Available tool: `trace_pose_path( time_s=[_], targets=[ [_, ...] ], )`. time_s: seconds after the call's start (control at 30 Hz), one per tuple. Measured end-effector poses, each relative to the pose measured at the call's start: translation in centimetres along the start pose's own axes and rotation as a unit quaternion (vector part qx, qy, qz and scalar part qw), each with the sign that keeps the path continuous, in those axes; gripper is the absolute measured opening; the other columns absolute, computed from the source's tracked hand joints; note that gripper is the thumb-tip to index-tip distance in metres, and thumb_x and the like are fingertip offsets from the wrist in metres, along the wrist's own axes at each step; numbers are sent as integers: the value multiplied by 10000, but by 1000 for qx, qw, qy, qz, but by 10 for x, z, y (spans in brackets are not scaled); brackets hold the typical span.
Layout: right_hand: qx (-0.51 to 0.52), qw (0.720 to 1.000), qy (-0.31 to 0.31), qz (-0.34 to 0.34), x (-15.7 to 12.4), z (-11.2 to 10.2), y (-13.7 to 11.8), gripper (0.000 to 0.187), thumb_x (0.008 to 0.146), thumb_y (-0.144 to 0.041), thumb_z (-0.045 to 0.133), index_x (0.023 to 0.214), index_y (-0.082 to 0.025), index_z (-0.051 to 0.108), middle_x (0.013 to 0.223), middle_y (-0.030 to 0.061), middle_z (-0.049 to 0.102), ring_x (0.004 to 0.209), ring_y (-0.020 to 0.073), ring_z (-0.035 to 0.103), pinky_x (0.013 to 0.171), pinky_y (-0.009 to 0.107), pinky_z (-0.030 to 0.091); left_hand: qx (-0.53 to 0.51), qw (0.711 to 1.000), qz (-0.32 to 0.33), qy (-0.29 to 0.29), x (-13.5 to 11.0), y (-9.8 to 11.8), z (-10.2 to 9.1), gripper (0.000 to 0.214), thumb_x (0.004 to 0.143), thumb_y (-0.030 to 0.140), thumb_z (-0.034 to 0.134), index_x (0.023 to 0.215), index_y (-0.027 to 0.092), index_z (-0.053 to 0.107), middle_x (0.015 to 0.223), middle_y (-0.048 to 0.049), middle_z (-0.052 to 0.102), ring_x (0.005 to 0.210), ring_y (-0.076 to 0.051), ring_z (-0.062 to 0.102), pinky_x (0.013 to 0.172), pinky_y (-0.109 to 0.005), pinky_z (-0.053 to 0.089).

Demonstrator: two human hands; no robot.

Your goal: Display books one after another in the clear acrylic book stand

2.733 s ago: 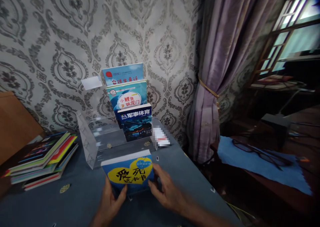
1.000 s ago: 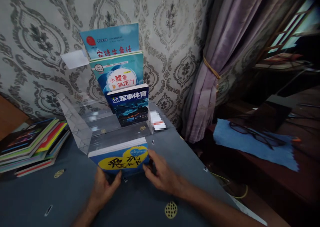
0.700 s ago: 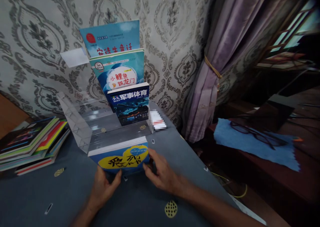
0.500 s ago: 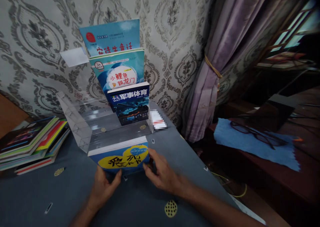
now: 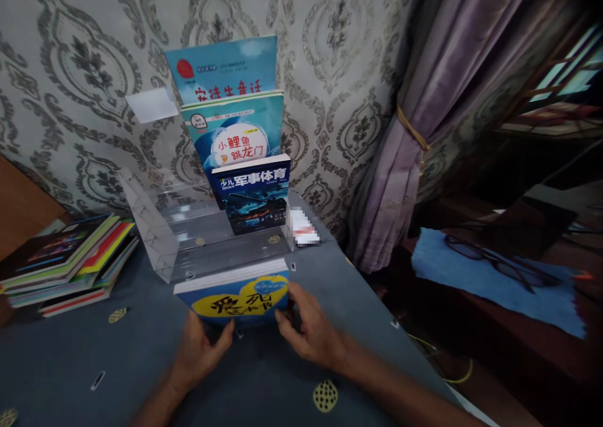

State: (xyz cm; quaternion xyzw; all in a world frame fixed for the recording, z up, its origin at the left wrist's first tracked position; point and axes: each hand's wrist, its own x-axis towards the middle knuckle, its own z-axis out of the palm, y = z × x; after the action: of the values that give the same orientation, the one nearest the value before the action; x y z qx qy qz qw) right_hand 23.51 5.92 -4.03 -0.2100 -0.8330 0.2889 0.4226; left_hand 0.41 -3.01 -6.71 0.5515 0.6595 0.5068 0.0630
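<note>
Between my two hands stands a blue and yellow book (image 5: 230, 304), its cover tilted toward me and its white page edges on top. My left hand (image 5: 200, 345) grips its lower left corner, thumb on the front cover. The lower right side is held by my right hand (image 5: 308, 326), fingers partly behind the book. Just beyond is a clear tiered book rack (image 5: 153, 232). On its right side lean a dark military book (image 5: 257, 198), a teal carp book (image 5: 240, 129) behind it, and a light blue book (image 5: 226, 66) at the back.
Several books lie in a stack (image 5: 70, 257) at the left on the grey-blue tablecloth (image 5: 155, 339). A white card (image 5: 151, 105) sticks out left of the rear books. Right of the table are a purple curtain (image 5: 400, 157) and glasses (image 5: 499, 260) on a blue cloth (image 5: 433, 260).
The whole view has shifted slightly, so everything sits a bit farther right. Both hands still hold the blue and yellow book, in nearly the same place before the rack.
</note>
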Motion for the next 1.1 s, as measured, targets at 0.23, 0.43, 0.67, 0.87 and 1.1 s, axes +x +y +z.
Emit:
trace_pose_path(
  time_s=[0.23,0.43,0.67,0.87,1.1],
  targets=[
    [-14,1000,12,-4,-1,1,2,385,934,-206,480,1317,-225,448,881,59,636,806,215,643,712,336,569,-5,1000,-3,-4,-1,1,2,403,745,427,691,1051,194,567,916,-79,696,918,-271,701,839,-434,602],
    [-19,999,32,-19,0,4,3,349,934,-178,501,1277,-228,459,895,43,661,657,157,611,602,263,535,-43,997,-8,-61,5,11,-1,490,784,408,646,1188,158,530,1057,-121,690,1042,-269,671,951,-442,555],
    [-39,998,36,-23,1,5,3,174,970,-222,491,1144,-216,504,754,11,625,608,157,605,576,258,525,-68,991,-5,-113,11,29,-14,549,871,478,546,1302,139,520,1268,-162,648,1207,-292,608,1063,-434,482],
    [-12,999,39,2,2,5,5,147,993,-310,494,1082,-211,556,771,26,659,642,161,633,615,254,553,-177,979,-73,-74,5,31,-5,613,935,564,464,1380,144,507,1229,-127,675,1251,-264,569,1114,-401,417],
    [-27,996,78,-45,1,2,6,162,987,-344,530,954,-232,643,697,8,691,603,164,676,551,232,558,-271,959,-66,-58,5,38,0,545,873,601,593,1231,190,622,1171,-99,696,1134,-259,612,1027,-373,470]
  ],
)
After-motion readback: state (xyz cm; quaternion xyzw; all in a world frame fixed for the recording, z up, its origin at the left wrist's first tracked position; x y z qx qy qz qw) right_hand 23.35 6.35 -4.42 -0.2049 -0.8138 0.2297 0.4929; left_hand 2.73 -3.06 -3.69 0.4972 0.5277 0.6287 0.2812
